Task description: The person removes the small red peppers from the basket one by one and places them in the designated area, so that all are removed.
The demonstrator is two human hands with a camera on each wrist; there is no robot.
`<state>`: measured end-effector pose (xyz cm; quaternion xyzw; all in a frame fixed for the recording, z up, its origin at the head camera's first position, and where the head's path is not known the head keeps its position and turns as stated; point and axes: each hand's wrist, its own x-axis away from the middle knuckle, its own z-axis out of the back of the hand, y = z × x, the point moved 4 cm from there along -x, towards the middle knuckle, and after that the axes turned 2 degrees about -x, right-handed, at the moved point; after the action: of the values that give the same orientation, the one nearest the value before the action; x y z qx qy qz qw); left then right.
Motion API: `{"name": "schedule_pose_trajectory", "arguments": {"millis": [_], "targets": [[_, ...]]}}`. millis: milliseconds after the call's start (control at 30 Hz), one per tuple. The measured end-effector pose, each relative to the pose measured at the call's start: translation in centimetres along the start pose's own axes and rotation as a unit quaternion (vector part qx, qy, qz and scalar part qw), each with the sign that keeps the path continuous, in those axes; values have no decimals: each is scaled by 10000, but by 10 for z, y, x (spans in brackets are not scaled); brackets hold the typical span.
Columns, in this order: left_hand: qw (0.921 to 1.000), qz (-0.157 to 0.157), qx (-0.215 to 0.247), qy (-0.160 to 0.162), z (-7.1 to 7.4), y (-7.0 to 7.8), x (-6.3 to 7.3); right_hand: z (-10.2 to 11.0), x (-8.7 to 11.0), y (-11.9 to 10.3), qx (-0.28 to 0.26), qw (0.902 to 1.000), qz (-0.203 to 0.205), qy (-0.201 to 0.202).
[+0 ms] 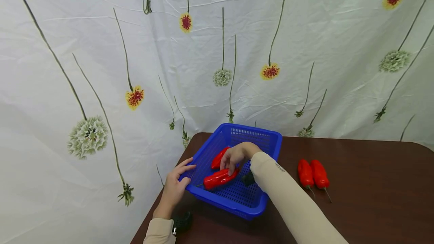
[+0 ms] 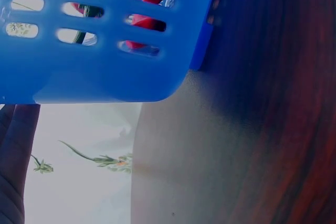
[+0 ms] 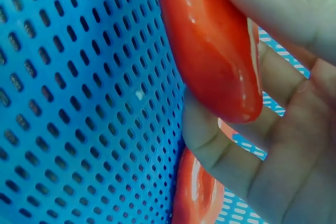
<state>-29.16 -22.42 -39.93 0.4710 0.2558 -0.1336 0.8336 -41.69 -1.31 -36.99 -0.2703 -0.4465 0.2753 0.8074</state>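
Note:
A blue plastic basket (image 1: 256,133) with slotted walls stands on the table. Inside it my right hand (image 1: 237,155) holds a glossy red pepper (image 1: 217,179) between thumb and fingers. That red pepper (image 3: 212,45) fills the upper middle of the right wrist view, its rounded end free. Another red pepper (image 1: 219,157) lies in the basket beyond it, partly covered by my fingers. My left hand (image 1: 174,185) grips the basket's left rim near the front corner. From the left wrist, the basket's outer wall (image 2: 100,77) hides most of those fingers.
Two red peppers (image 1: 306,174) lie side by side on the dark wooden table (image 1: 373,183), right of the basket. A white cloth (image 1: 203,48) printed with flowers hangs behind and to the left. Dark devices sit at both wrists.

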Motion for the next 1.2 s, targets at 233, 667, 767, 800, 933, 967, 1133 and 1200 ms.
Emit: {"name": "schedule_pose_trajectory", "arguments": {"millis": [233, 667, 767, 800, 933, 967, 1133, 1200], "targets": [[9999, 134, 83, -8, 0, -1, 1, 5, 10, 3, -184, 9995, 55, 248], [9999, 134, 24, -43, 0, -5, -4, 20, 37, 3, -294, 9967, 448, 612], [9999, 138, 21, -72, -1, -5, -4, 23, 44, 3, -354, 9954, 561, 697], [9999, 128, 28, -73, -1, -5, -4, 24, 46, 3, -366, 9949, 603, 721], [9999, 92, 45, -71, -2, -5, -5, 26, 56, 3, -427, 9926, 679, 913], [9999, 87, 48, -69, -2, -5, -5, 27, 58, 3, -469, 9919, 681, 960], [9999, 93, 104, -90, -3, -8, -6, 30, 66, 3, -695, 9878, 693, 1213], [9999, 74, 114, -89, -3, -9, -6, 30, 69, 3, -799, 9857, 712, 1303]]}}
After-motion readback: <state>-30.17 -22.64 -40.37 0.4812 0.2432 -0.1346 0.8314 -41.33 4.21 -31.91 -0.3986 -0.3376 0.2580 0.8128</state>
